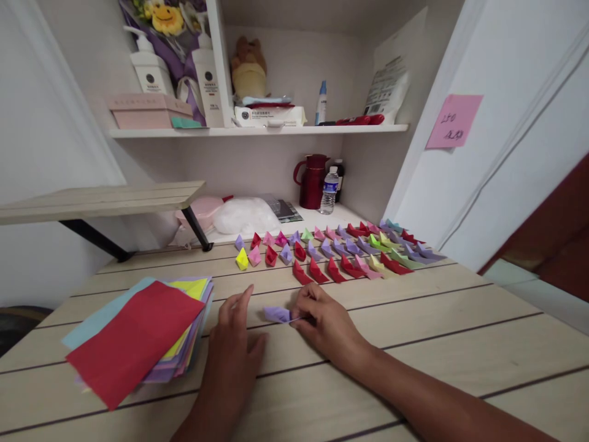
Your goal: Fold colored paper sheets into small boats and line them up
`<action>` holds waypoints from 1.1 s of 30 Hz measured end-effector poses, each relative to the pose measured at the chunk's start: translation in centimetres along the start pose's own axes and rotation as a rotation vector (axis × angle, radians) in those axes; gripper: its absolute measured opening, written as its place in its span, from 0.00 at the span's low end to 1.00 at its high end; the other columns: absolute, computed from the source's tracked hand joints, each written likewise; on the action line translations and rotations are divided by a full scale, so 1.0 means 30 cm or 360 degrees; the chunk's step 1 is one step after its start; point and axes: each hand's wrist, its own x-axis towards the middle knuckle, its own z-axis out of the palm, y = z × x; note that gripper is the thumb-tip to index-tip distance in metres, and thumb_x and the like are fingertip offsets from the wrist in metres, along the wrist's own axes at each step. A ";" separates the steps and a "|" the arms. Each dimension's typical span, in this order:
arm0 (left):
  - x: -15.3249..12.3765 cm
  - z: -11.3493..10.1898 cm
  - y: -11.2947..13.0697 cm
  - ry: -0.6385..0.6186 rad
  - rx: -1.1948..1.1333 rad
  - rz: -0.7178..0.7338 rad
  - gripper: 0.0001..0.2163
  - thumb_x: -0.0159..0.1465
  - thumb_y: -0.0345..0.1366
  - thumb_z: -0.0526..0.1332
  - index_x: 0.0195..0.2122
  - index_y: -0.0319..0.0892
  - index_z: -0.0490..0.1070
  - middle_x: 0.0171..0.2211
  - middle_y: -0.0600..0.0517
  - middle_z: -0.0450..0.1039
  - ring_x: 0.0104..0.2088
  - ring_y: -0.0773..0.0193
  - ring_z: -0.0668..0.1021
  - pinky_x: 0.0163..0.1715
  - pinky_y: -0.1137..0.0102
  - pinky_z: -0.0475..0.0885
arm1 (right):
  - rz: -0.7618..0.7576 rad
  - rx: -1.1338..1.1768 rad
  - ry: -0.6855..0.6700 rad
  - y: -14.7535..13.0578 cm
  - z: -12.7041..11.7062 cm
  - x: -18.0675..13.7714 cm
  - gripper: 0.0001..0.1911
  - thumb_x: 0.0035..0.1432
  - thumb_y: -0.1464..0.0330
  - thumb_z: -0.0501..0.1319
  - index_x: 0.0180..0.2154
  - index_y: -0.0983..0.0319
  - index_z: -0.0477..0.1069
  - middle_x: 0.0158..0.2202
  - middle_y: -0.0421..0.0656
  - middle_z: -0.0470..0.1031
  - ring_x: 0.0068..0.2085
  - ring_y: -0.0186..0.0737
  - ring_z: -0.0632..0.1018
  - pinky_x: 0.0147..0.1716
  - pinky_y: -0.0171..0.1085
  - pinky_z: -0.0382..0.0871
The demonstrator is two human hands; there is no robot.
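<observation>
Head view: folding at the table point(414, 331).
Right hand point(329, 322) pinching purple paper point(277, 314), just beside left hand point(234, 347), fingers loosely together, flat.

The table point(414, 331) is pale wood with dark lines, smooth and not shiny. The purple folded piece point(277, 314) is thin matt paper. The stack of sheets point(138, 334) is flat matt paper too. The little boats point(340, 248) are folded paper. The red jug point(313, 181) looks shiny, and the water bottle point(329, 190) is clear plastic
</observation>
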 end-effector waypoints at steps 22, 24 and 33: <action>-0.046 -0.019 0.071 -0.0267 -0.0282 0.0022 0.15 0.60 0.26 0.55 0.45 0.47 0.70 0.47 0.47 0.73 0.47 0.54 0.77 0.46 0.54 0.73 | -0.0043 0.0101 -0.0139 -0.003 -0.099 -0.025 0.08 0.59 0.77 0.60 0.35 0.59 0.71 0.32 0.40 0.74 0.32 0.37 0.73 0.32 0.33 0.63; -0.040 -0.022 0.075 -0.0302 -0.0281 -0.0018 0.13 0.60 0.27 0.56 0.43 0.48 0.71 0.42 0.49 0.75 0.43 0.55 0.77 0.44 0.57 0.73 | -0.0019 0.0159 -0.0159 -0.002 -0.095 -0.028 0.08 0.58 0.78 0.60 0.35 0.59 0.72 0.32 0.40 0.74 0.32 0.37 0.73 0.31 0.33 0.62; -0.033 -0.022 0.072 -0.0377 -0.0328 -0.0094 0.14 0.56 0.27 0.59 0.42 0.48 0.73 0.37 0.53 0.77 0.38 0.59 0.77 0.42 0.62 0.70 | -0.0094 0.0157 -0.0259 -0.033 -0.090 -0.035 0.08 0.58 0.79 0.61 0.33 0.59 0.71 0.32 0.39 0.74 0.31 0.34 0.72 0.30 0.31 0.62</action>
